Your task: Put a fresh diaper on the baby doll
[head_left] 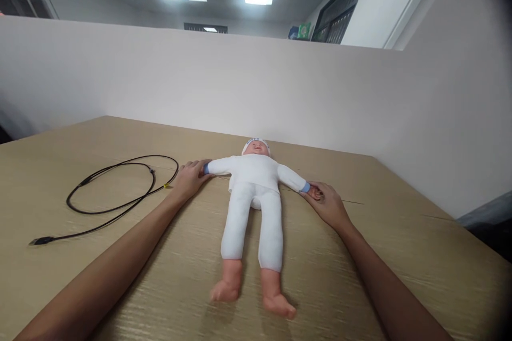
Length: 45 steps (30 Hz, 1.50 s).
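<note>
On its back in the middle of the table lies a baby doll [256, 173], dressed in a white top, white trousers and a white cap with dark print. Its arms are stretched out to both sides and its bare feet point toward me. My left hand [192, 178] is closed around the doll's hand on the left, at the blue cuff; that doll hand is hidden by my fingers. On the other side my right hand [328, 203] grips the doll's other hand [315, 193], partly visible just past its blue cuff.
A loosely coiled black cable [108, 210] with a USB plug lies left of my left arm. The wooden table [344, 282] backs onto a low white partition [200, 85]. Beyond it, a green package [304, 31] shows near a dark window.
</note>
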Available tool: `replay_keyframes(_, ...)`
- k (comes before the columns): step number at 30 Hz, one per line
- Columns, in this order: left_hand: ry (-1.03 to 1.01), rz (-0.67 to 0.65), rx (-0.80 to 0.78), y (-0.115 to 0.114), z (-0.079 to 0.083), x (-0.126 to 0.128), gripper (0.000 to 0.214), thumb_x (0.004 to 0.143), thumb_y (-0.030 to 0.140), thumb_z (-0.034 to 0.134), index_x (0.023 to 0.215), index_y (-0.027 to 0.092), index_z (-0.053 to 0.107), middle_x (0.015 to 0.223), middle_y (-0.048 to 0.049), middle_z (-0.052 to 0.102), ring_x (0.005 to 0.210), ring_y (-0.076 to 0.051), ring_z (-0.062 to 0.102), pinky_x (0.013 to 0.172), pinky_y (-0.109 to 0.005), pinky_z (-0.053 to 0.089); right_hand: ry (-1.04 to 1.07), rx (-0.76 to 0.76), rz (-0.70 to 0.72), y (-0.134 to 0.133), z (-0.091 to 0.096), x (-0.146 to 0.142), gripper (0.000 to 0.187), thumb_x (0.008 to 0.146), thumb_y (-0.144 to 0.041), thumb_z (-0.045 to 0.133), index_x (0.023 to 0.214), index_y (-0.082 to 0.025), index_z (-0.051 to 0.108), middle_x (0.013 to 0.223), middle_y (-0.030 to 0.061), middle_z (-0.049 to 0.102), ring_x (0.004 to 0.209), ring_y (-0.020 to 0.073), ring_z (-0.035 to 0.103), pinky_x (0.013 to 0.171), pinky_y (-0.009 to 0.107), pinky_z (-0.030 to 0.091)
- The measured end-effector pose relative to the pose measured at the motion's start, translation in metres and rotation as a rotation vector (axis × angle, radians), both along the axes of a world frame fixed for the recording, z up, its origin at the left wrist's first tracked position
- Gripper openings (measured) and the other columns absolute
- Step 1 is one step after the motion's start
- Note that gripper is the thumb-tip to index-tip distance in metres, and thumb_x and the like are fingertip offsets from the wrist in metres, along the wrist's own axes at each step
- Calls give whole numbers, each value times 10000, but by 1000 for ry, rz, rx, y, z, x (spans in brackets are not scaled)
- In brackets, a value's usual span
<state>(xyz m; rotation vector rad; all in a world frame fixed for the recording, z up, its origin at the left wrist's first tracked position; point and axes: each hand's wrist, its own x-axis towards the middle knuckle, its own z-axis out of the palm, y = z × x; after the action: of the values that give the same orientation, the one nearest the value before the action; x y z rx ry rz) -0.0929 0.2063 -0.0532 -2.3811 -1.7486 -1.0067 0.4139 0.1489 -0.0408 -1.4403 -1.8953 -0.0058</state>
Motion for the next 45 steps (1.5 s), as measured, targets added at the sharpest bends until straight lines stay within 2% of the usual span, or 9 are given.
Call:
replay_keyframes(7, -12, -32, 11, 12, -8, -4, 561, 1023, 522, 650, 1533, 296, 597, 1220, -102, 793, 1148, -377, 683, 1044, -500, 491, 9, -33, 45, 11, -2, 2, 476, 933, -608, 708, 1220, -230, 748, 1149, 127, 795, 1050, 351, 717, 978, 509, 553)
replay_keyframes(12, -46, -46, 27, 13, -18, -17, 516, 1006, 414, 655, 1493, 256, 592, 1331, -110, 773, 1180, -352, 691, 1033, -474, 522, 69, -75, 57, 9, -7, 12, 526, 923, -583, 723, 1314, -231, 718, 1257, 128, 766, 1110, 327, 727, 1015, 493, 568)
replay_keyframes(18, -47, 5, 21, 14, -23, -26, 350, 1017, 414, 628, 1303, 217, 671, 1153, -133, 806, 1060, -352, 710, 928, -458, 536, 126, -123, 57, 13, -11, 23, 453, 885, -616, 757, 1151, -249, 759, 1183, 102, 785, 1083, 313, 743, 997, 472, 582)
replay_keyframes(25, -13, 68, 12, 18, -19, -22, 338, 1030, 475, 605, 1271, 262, 710, 1044, -118, 811, 1022, -368, 690, 865, -442, 490, 128, -116, 42, 21, -14, 26, 448, 892, -611, 755, 1167, -258, 764, 1202, 98, 783, 1108, 317, 730, 1017, 489, 568)
replay_keyframes(35, -47, 49, -1, 23, -21, -24, 363, 1009, 489, 630, 1275, 266, 733, 1077, -110, 821, 1012, -341, 708, 937, -452, 510, 114, -97, 57, 30, -15, 27, 424, 895, -581, 743, 1159, -249, 761, 1204, 124, 775, 1126, 341, 720, 1053, 537, 561)
replay_keyframes(40, -92, -8, -6, 20, -23, -27, 378, 1004, 455, 621, 1305, 247, 720, 1192, -108, 820, 1070, -325, 715, 992, -456, 531, 133, -137, 74, 26, -14, 31, 459, 897, -563, 750, 1240, -258, 752, 1268, 124, 766, 1188, 355, 713, 1095, 561, 554)
replay_keyframes(45, -144, -27, -13, 16, -23, -29, 412, 1005, 489, 615, 1300, 218, 714, 1212, -130, 815, 1056, -310, 731, 1000, -452, 548, 195, -195, 86, 21, -12, 44, 530, 889, -590, 770, 1309, -271, 725, 1349, 127, 763, 1260, 366, 718, 1129, 584, 564)
